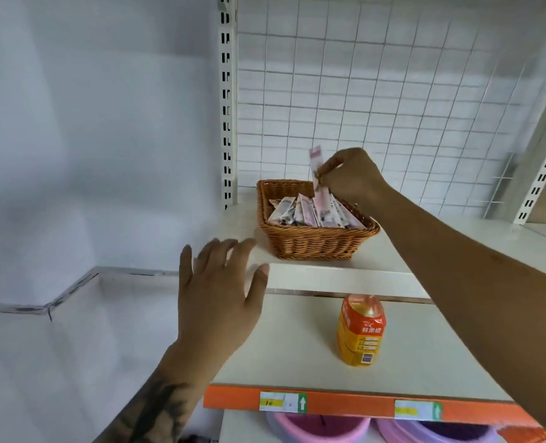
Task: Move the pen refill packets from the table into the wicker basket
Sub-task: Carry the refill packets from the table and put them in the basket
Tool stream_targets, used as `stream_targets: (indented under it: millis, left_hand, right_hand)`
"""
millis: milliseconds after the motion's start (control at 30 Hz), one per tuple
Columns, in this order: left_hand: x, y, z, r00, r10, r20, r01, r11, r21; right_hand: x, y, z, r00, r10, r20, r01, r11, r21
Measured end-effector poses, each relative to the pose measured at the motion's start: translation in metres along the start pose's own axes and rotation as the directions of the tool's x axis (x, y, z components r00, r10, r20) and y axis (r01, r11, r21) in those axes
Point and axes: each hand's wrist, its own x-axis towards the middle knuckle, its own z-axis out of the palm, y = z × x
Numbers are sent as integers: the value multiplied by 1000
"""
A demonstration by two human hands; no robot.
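Packets (310,211) lie stacked in the basket (313,241), which sits near the back left corner of the upper shelf (441,247), and the right hand (350,177) pinches one more packet (317,174) upright, its lower end among those already inside. The left hand (215,292) hovers with fingers spread and straight over the left edge of the lower shelf (281,346), holding nothing. An orange bottle (361,330) stands near the middle of that shelf, behind its orange front strip (345,402) with price tags (282,401).
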Motion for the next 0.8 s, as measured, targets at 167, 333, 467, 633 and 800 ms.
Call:
stream_targets:
  millis: [167,333,467,633,800]
  left_hand:
    - [-18,-23,26,995,61,75,-62,998,12]
    - [-22,-24,28,997,67,26,-68,997,25]
    - [-29,-24,27,996,62,72,-69,993,100]
    - [-60,-14,11,980,-28,195,-12,980,200]
    - [-130,9,-32,921,-228,317,152,957,246]
  right_hand:
    - [6,19,31,978,87,188,39,815,-578]
    - [7,18,39,987,71,142,28,803,-596]
    - [-11,13,24,998,2,68,28,900,-434]
    - [-92,19,21,961,-249,-119,211,942,-262]
    - [-204,61,44,855,-517,38,483,768,-421]
